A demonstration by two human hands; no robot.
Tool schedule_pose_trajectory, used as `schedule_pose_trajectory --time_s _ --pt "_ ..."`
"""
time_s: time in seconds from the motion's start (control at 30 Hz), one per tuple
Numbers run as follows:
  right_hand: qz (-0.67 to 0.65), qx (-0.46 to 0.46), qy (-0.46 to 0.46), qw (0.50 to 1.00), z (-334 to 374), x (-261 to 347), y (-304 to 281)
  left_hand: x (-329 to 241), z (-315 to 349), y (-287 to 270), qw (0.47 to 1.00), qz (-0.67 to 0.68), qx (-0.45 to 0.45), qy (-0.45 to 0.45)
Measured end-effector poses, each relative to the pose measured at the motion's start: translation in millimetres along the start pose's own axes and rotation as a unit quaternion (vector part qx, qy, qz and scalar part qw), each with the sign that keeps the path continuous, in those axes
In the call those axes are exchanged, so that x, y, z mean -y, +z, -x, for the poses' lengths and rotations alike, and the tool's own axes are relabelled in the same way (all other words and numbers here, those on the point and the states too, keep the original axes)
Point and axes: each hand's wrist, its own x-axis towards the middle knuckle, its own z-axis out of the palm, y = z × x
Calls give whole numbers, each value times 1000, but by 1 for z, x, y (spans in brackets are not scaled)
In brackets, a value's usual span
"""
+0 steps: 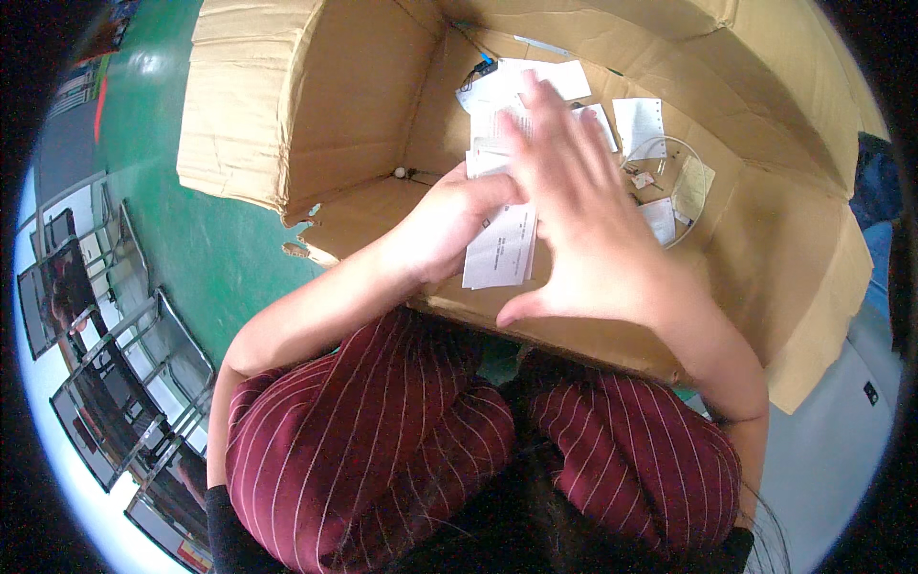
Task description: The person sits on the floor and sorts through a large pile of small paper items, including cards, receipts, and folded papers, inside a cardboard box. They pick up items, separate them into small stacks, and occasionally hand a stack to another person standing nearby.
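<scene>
My left hand (pixel 448 222) is closed around a small stack of white printed paper leaflets (pixel 499 256), its thumb lying across the top sheet. The leaflets are held above the near part of a large open cardboard box (pixel 359 105). Just to their right hovers my right hand (pixel 601 225), fingers stretched out and thumb spread wide, slightly blurred. Nothing shows in its grasp. Its fingers cover part of the leaflets' far end, so I cannot tell whether they touch the paper.
Inside the box lie white papers (pixel 639 127), a dark cable with a blue plug (pixel 486 61), a thin white cable loop (pixel 706 182) and a small clear bag (pixel 692 188). Stacked metal-framed chairs (pixel 115 373) stand on the green floor (pixel 215 277) at left.
</scene>
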Motion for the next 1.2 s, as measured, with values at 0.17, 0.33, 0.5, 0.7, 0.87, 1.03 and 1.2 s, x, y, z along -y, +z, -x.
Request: schedule_pose_trajectory --time_s 0.17,0.33,0.5,0.7,0.87,1.03,1.2 --pt "-24 33 -24 999 0 2 8 1 0 2 998 -28 12 -55" --pt "-61 38 -26 997 2 3 13 5 2 3 997 -38 -4 -69" --pt "-192 43 -78 977 -2 -22 11 0 5 -5 995 -37 22 -87" --pt "106 -12 250 962 11 -158 34 -7 -1 -7 999 31 -19 10" --pt "153 93 240 954 17 -157 58 -7 4 -22 1000 -5 8 10" --pt "-287 -33 239 927 6 -156 76 -7 0 -24 1000 7 -2 1" --pt "84 95 313 941 22 -158 61 -11 4 -17 998 -4 -50 33"
